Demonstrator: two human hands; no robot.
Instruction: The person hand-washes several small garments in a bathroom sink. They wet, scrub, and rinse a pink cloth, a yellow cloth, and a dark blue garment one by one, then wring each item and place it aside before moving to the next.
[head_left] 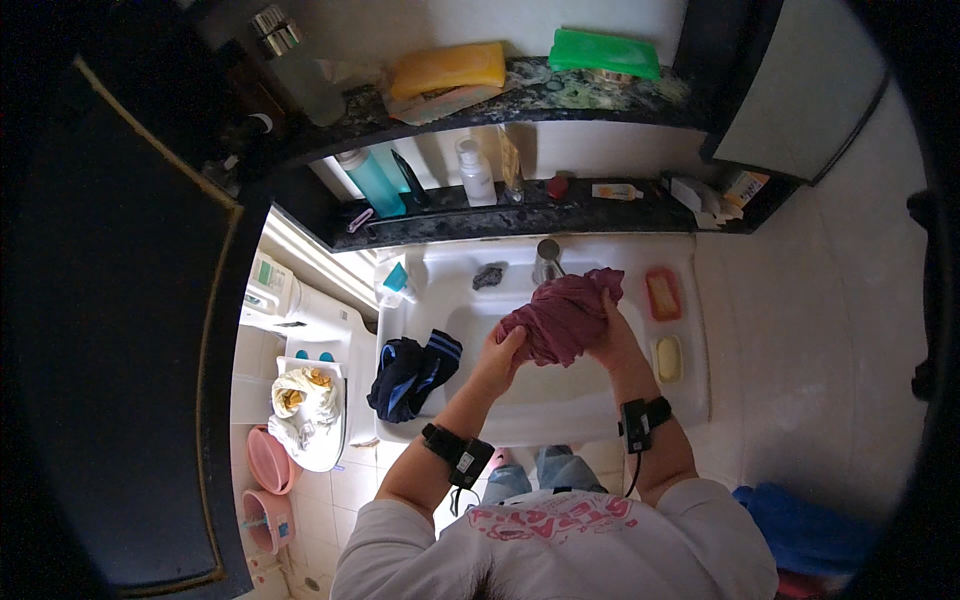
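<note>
A crumpled maroon cloth is held over the white sink, in front of the metal tap. My left hand is closed on its lower left end, the thumb on top. On the right end, my right hand grips the cloth, its fingers partly hidden by the folds. The cloth covers part of the basin and the foot of the tap. A dark navy garment with blue stripes lies bunched over the left rim of the sink, beside my left forearm.
A red soap dish and a pale yellow soap bar sit on the right rim. Bottles, including a teal one, line the dark shelf behind. White clothing rests on the toilet at left, above pink buckets.
</note>
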